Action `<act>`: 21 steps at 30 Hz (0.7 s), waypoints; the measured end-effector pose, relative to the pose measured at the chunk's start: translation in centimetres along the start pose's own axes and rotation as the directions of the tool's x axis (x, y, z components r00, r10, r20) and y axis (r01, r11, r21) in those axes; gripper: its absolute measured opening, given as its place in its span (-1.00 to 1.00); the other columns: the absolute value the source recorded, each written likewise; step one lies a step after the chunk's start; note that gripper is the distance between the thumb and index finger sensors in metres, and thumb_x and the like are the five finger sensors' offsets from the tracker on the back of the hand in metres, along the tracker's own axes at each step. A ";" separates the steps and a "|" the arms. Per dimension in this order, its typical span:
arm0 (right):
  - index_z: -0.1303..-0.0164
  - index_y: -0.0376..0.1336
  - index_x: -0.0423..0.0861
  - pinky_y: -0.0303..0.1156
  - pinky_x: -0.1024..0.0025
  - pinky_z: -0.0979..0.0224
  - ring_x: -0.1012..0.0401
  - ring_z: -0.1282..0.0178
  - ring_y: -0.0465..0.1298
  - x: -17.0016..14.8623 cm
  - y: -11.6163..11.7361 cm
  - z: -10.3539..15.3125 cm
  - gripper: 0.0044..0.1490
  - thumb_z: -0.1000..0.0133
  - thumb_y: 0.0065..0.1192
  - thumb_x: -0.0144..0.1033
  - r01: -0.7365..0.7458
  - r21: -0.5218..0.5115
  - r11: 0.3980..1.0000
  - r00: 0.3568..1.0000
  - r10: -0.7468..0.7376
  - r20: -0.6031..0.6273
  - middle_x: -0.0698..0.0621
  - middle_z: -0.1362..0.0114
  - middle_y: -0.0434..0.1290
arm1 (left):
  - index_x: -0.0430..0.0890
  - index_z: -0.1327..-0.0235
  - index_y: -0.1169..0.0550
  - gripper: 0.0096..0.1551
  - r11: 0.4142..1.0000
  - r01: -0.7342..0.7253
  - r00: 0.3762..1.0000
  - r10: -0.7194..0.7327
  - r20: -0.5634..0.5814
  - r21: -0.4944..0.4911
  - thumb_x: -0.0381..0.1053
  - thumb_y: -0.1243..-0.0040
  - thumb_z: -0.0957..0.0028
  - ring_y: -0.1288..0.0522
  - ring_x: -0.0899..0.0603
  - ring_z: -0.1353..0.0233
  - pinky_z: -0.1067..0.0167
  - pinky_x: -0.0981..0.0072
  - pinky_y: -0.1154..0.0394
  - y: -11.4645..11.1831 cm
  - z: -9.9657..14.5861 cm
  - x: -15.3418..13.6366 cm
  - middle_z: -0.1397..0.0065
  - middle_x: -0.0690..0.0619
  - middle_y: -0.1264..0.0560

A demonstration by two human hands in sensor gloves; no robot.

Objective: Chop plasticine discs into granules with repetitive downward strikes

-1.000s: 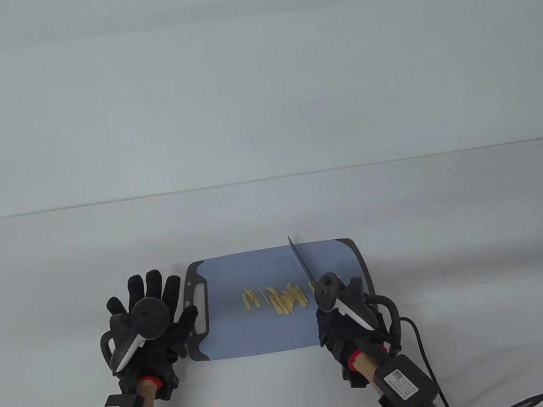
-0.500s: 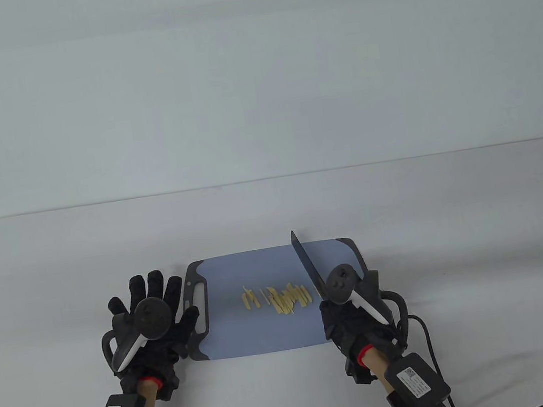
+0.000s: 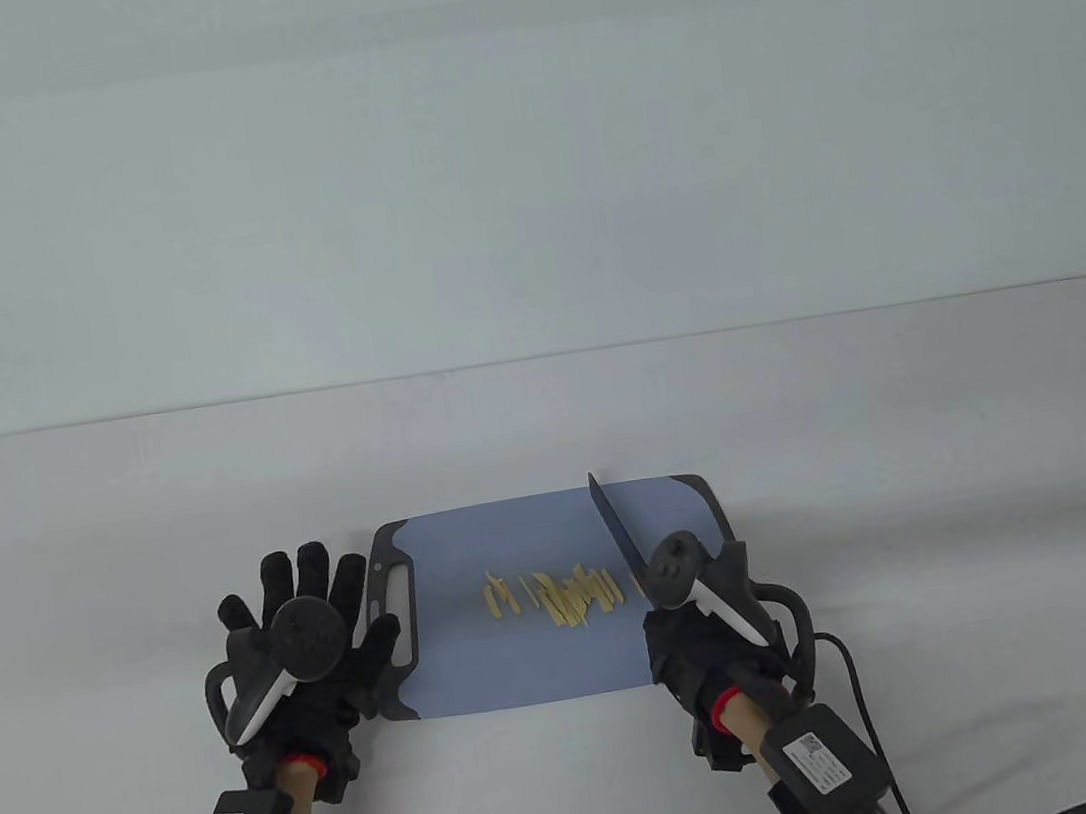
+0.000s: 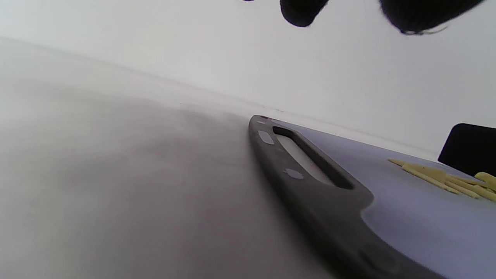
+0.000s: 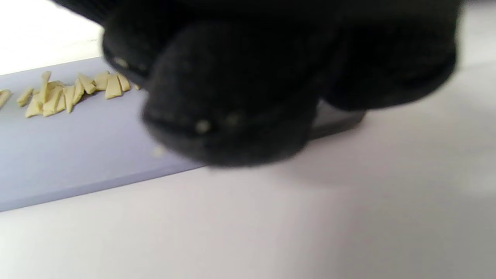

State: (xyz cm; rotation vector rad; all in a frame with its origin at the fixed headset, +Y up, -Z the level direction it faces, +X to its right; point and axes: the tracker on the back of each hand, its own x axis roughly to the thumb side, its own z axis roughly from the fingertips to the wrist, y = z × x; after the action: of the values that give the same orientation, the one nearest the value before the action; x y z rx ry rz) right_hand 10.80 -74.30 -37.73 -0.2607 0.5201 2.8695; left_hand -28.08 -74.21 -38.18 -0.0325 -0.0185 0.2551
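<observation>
Pale yellow plasticine strips [image 3: 557, 595] lie in a row on the blue cutting board [image 3: 499, 666]; they also show in the left wrist view [image 4: 445, 178] and the right wrist view [image 5: 66, 93]. My right hand [image 3: 703, 647] grips a dark knife [image 3: 616, 533] at the board's right end, the blade pointing away, just right of the strips. My left hand [image 3: 299, 643] lies flat with fingers spread on the table, its thumb at the board's grey handle end [image 3: 396, 619]. The knife's handle is hidden in the fist.
The board's grey handle slot [image 4: 306, 161] is close in the left wrist view. The white table [image 3: 911, 436] spreads out on all sides. A black cable [image 3: 855, 686] trails from the right wrist toward the near edge.
My right hand with the knife moved right, off the end of the strips, then shifted slightly and came down a little. The left hand and the strips stayed put.
</observation>
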 end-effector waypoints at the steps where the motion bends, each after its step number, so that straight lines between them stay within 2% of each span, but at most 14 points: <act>1: -0.30 0.24 0.15 0.71 0.19 0.32 0.35 0.58 0.74 0.0 0.4 -0.2 -0.37 -0.05 0.07 0.15 -0.005 -0.034 0.999 1.000 0.005 0.000 0.29 0.31 0.64 | 0.41 -0.61 -0.11 -0.02 1.000 0.001 1.000 -0.001 -0.001 -0.004 0.66 0.11 0.16 0.25 -0.19 -0.82 -0.50 -0.50 0.33 0.0 -0.1 0.0 -0.78 0.22 0.12; 3: -0.29 0.24 0.13 0.71 0.19 0.32 0.35 0.58 0.74 0.4 0.8 -0.4 -0.37 -0.04 0.07 0.16 -0.017 -0.098 0.995 1.000 0.018 0.015 0.29 0.32 0.64 | 0.41 -0.61 -0.11 -0.02 1.000 0.011 1.000 -0.011 0.005 -0.011 0.66 0.11 0.16 0.25 -0.19 -0.82 -0.50 -0.50 0.33 -0.2 -0.1 0.2 -0.78 0.22 0.12; 5: -0.30 0.24 0.14 0.71 0.21 0.30 0.36 0.58 0.74 1.1 0.6 -0.4 -0.37 -0.05 0.06 0.16 -0.048 -0.096 0.994 0.998 0.052 0.041 0.30 0.31 0.64 | 0.41 -0.61 -0.11 -0.02 1.000 0.021 1.000 -0.021 0.011 -0.011 0.66 0.12 0.16 0.25 -0.19 -0.82 -0.50 -0.50 0.33 -0.2 -0.1 0.3 -0.78 0.23 0.12; 8: -0.31 0.24 0.14 0.71 0.22 0.29 0.37 0.57 0.74 1.5 0.8 -0.1 -0.37 -0.06 0.07 0.17 0.092 -0.041 0.995 0.989 -0.086 0.122 0.30 0.30 0.64 | 0.41 -0.61 -0.11 -0.02 1.000 0.015 1.000 -0.014 0.009 -0.012 0.66 0.11 0.16 0.25 -0.19 -0.82 -0.50 -0.50 0.33 -0.2 -0.1 0.3 -0.78 0.22 0.12; 12: -0.31 0.23 0.14 0.71 0.22 0.30 0.38 0.58 0.74 1.3 -0.4 0.2 -0.36 -0.06 0.06 0.17 0.067 -0.125 0.990 0.995 -0.056 0.088 0.31 0.31 0.65 | 0.41 -0.61 -0.12 -0.02 1.000 0.002 1.000 -0.002 0.003 -0.007 0.66 0.11 0.16 0.25 -0.19 -0.82 -0.50 -0.50 0.34 0.0 0.0 0.1 -0.78 0.22 0.12; 17: -0.33 0.22 0.12 0.71 0.22 0.30 0.38 0.58 0.74 -0.4 -0.4 -0.1 -0.36 -0.07 0.06 0.16 0.068 -0.115 0.991 0.998 -0.067 0.013 0.30 0.30 0.64 | 0.41 -0.61 -0.11 -0.02 1.000 0.003 1.000 -0.003 0.001 -0.013 0.66 0.11 0.16 0.26 -0.19 -0.82 -0.50 -0.50 0.34 0.0 -0.1 0.1 -0.78 0.22 0.12; 21: -0.34 0.22 0.11 0.71 0.23 0.30 0.38 0.57 0.74 -0.3 0.3 -0.2 -0.35 -0.08 0.05 0.16 0.061 -0.073 0.995 0.998 -0.061 0.009 0.30 0.29 0.64 | 0.41 -0.61 -0.11 -0.02 1.000 0.013 1.000 -0.013 0.003 -0.014 0.66 0.11 0.16 0.25 -0.19 -0.82 -0.50 -0.50 0.33 -0.1 0.0 0.3 -0.78 0.22 0.12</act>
State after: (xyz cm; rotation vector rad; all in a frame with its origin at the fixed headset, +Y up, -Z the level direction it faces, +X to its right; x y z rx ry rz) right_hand 11.04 -74.73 -37.77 -0.2734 0.3988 2.8323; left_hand -27.78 -74.28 -38.21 -0.0455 -0.0230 0.2416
